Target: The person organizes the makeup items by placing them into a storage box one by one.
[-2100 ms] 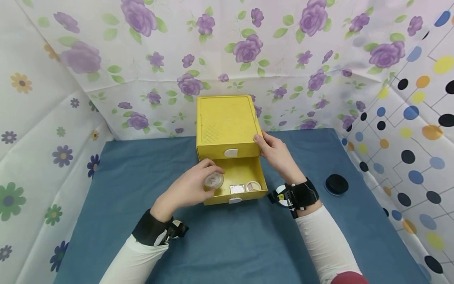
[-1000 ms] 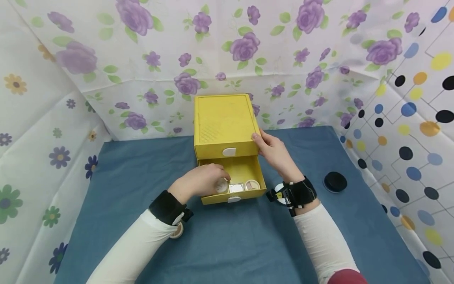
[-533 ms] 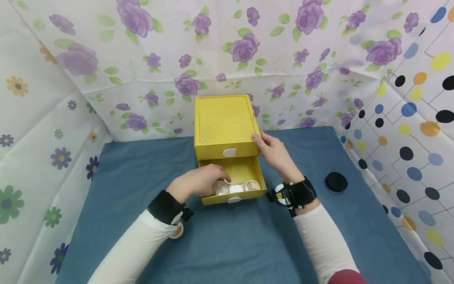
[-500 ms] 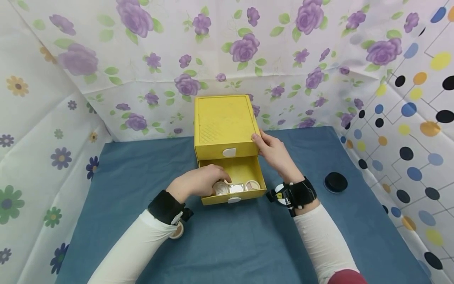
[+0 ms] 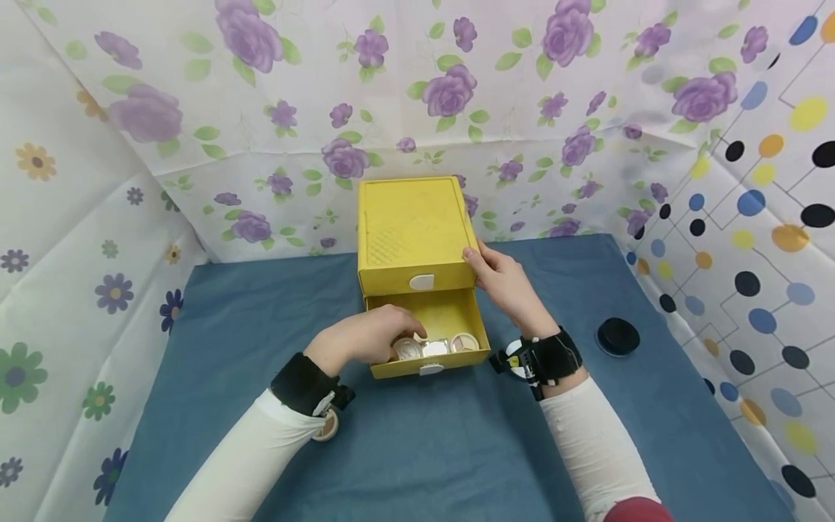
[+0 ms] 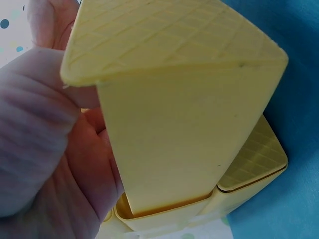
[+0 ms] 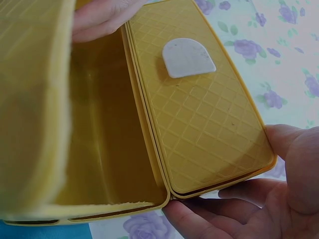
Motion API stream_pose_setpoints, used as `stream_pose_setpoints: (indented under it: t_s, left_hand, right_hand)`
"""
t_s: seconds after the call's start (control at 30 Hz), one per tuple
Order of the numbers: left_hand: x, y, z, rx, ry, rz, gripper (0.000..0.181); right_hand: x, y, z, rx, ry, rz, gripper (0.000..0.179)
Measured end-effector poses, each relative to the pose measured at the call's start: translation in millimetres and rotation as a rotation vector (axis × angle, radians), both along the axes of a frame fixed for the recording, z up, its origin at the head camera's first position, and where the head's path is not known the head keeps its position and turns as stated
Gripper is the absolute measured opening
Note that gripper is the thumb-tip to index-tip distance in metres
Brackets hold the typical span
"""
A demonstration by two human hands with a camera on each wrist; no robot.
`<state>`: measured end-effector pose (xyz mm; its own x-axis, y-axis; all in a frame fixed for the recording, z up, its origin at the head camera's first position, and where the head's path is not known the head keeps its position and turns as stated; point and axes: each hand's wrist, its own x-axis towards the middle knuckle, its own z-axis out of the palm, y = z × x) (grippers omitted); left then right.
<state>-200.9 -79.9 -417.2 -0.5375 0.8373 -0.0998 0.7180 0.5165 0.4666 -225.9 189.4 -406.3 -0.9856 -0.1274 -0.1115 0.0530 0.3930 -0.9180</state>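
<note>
In the head view a yellow two-drawer box (image 5: 417, 225) stands at the back, its lower drawer (image 5: 450, 312) pulled out. My left hand (image 5: 365, 335) reaches into that drawer at the front left. Its curled fingers are around the left side of a round clear-lidded case (image 5: 408, 349); the thumb is mostly hidden. My right hand (image 5: 509, 284) grips the box's front right corner, thumb on top and fingers along the side. The right wrist view shows the right fingers (image 7: 199, 219) under the corner beside the closed upper drawer (image 7: 199, 104).
A silvery square case (image 5: 435, 348) and a round compact (image 5: 464, 342) lie along the drawer's front. On the blue cloth (image 5: 417, 449), another compact (image 5: 327, 426) lies under my left wrist and a white round item (image 5: 520, 360) by my right wrist. A black-topped round container (image 5: 617, 336) sits farther right.
My left hand has lowered the round clear case into the drawer's front left, beside the square case. It has barely moved in the last half second. My right hand keeps its grip.
</note>
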Motion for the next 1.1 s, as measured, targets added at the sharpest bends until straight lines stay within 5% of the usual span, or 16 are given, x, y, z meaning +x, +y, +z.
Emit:
stream_pose_setpoints:
  t_s: [0.37, 0.73, 1.1]
  left_hand:
    - [-0.7, -4.3, -2.5, 0.028, -0.001, 0.005, 0.039]
    - [2.1, -9.8, 1.4, 0.057, -0.053, 0.082, 0.049]
    - [3.3, -13.4, -0.6, 0.09, -0.028, 0.086, 0.044]
  right_hand:
    - [-1.2, -1.8, -1.7, -0.025, 0.002, -0.006, 0.086]
    - [-0.9, -1.4, -2.5, -0.009, 0.005, -0.019, 0.085]
    - [-0.4, -1.0, -3.4, -0.018, 0.003, -0.017, 0.084]
